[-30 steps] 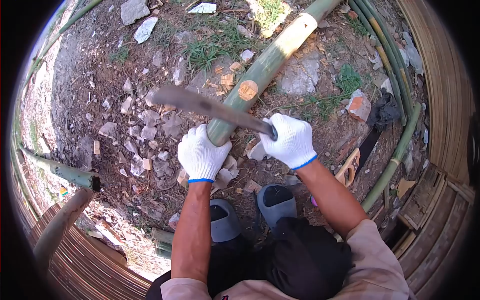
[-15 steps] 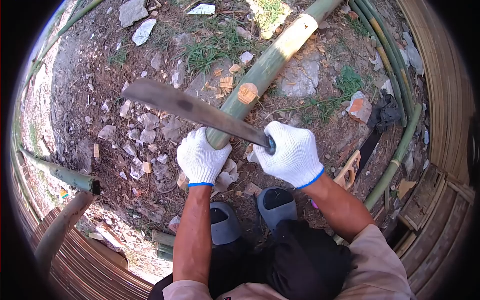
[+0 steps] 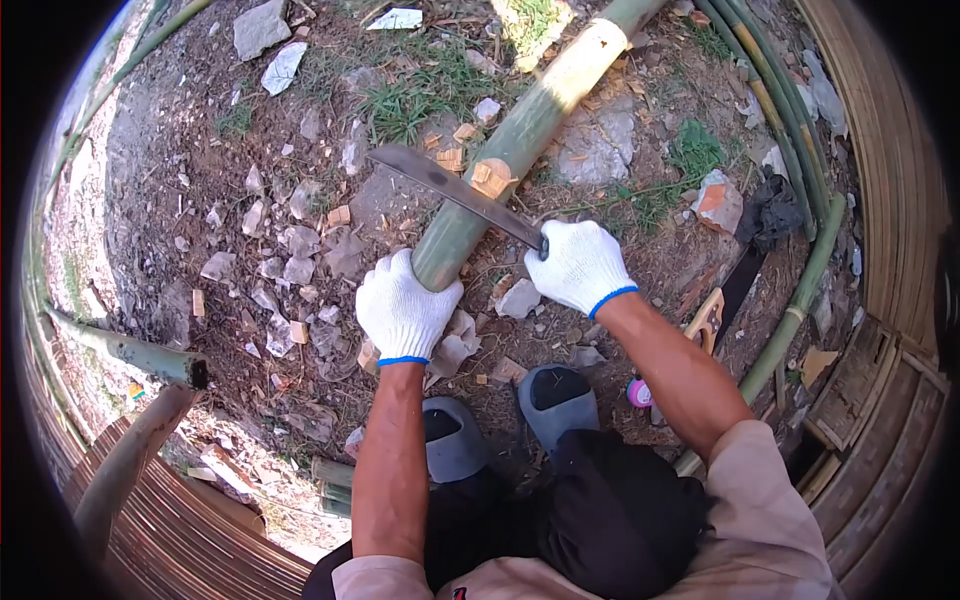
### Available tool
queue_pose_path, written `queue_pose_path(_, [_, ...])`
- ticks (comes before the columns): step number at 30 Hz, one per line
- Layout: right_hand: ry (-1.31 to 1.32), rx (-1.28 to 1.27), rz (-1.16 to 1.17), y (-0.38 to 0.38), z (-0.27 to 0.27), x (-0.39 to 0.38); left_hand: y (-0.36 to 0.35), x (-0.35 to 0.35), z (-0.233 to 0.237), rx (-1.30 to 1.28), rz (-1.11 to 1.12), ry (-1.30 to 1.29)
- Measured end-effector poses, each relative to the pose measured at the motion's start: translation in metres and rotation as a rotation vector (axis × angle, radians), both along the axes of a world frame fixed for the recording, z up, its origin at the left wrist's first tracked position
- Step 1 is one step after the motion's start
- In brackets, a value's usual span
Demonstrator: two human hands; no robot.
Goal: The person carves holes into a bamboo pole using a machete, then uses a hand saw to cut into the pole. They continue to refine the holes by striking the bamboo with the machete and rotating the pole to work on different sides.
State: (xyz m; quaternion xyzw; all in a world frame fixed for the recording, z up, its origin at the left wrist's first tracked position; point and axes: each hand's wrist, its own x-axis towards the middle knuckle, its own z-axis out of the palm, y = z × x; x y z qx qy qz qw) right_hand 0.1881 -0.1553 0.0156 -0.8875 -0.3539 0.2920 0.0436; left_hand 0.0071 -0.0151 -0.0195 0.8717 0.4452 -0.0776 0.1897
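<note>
A thick green bamboo pole (image 3: 540,120) slants from the upper right down to the middle of the view. My left hand (image 3: 407,310), in a white glove, is wrapped round its near end. My right hand (image 3: 580,265), gloved too, grips the handle of a machete (image 3: 440,182). The dark blade lies across the pole, at the near side of a pale cut notch (image 3: 493,177) with a loose-looking wood chip at it. The blade's tip points to the upper left.
Stones (image 3: 300,240) and wood chips litter the ground. A handsaw (image 3: 706,320) and a pink round object (image 3: 639,393) lie right of my feet. More bamboo poles (image 3: 800,290) are at the right; another (image 3: 130,350) is at the left.
My right hand and the machete have moved away from my body, and the blade has come down onto the pole by the notch. The left hand keeps its hold.
</note>
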Motion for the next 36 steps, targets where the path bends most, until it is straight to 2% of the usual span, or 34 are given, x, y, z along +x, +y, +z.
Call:
queue_pose_path(2, [0.022,0.093,0.010,0.002,0.022,-0.013,-0.005,-0.004,-0.003,0.005,-0.026,-0.001])
queue_pose_path(4, [0.001,0.474,0.178,0.006,0.057,-0.024,0.000,-0.009,-0.022,-0.184,0.059,-0.067])
queue_pose_path(5, [0.005,0.513,0.199,0.000,0.046,-0.022,-0.021,-0.034,-0.074,-0.520,0.424,-0.788])
queue_pose_path(6, [-0.011,0.562,0.225,-0.002,0.025,-0.007,-0.021,-0.028,-0.056,-0.533,0.418,-0.781])
queue_pose_path(7, [0.079,-0.027,0.076,0.007,0.000,0.014,-0.013,-0.007,-0.022,-0.236,0.209,-0.397])
queue_pose_path(8, [0.154,-0.135,0.116,0.007,-0.008,0.026,-0.006,0.002,-0.002,0.064,-0.003,-0.005])
queue_pose_path(10, [0.085,-0.094,0.074,0.018,0.029,0.013,0.000,0.003,0.001,0.000,0.011,-0.019])
queue_pose_path(11, [0.111,0.078,0.076,0.016,0.045,0.001,-0.002,0.000,-0.002,0.010,-0.005,-0.033])
queue_pose_path(12, [0.121,0.304,0.165,0.010,0.052,-0.010,-0.002,-0.001,-0.005,0.028,-0.012,-0.049])
queue_pose_path(14, [0.202,0.389,0.282,0.010,0.045,-0.007,-0.002,-0.001,-0.005,0.033,-0.016,-0.021])
queue_pose_path(16, [0.273,-0.123,0.193,0.010,-0.012,0.030,-0.003,0.001,-0.004,0.039,-0.019,-0.020])
queue_pose_path(17, [0.245,-0.147,0.222,0.010,-0.009,0.032,0.004,0.001,-0.003,0.031,-0.027,-0.035])
queue_pose_path(20, [0.162,0.011,0.003,0.006,0.010,0.019,-0.001,-0.003,0.001,0.031,-0.026,-0.067])
queue_pose_path(23, [-0.003,0.180,-0.051,-0.010,0.020,0.013,0.002,0.001,0.002,-0.011,-0.006,-0.030])
queue_pose_path(27, [0.074,0.093,-0.137,-0.020,0.020,-0.001,0.003,0.000,0.000,0.014,-0.010,-0.069])
queue_pose_path(30, [-0.111,0.273,-0.063,-0.021,0.012,-0.022,0.001,0.001,0.003,-0.018,-0.004,-0.036])
queue_pose_path(31, [-0.175,0.508,-0.020,-0.016,0.019,-0.031,0.002,0.002,0.002,-0.019,-0.006,-0.043])
queue_pose_path(32, [-0.155,0.596,0.053,-0.015,0.034,-0.037,0.002,0.001,0.001,-0.025,-0.007,-0.043])
queue_pose_path(34, [-0.133,0.878,0.282,-0.006,0.063,-0.040,0.011,0.004,-0.003,-0.246,0.040,-0.008])
queue_pose_path(35, [-0.120,0.957,0.365,-0.002,0.065,-0.035,0.002,0.000,0.002,-0.018,-0.014,-0.080])
queue_pose_path(36, [-0.120,0.951,0.361,-0.003,0.043,-0.027,0.006,0.001,0.004,-0.073,-0.023,-0.035])
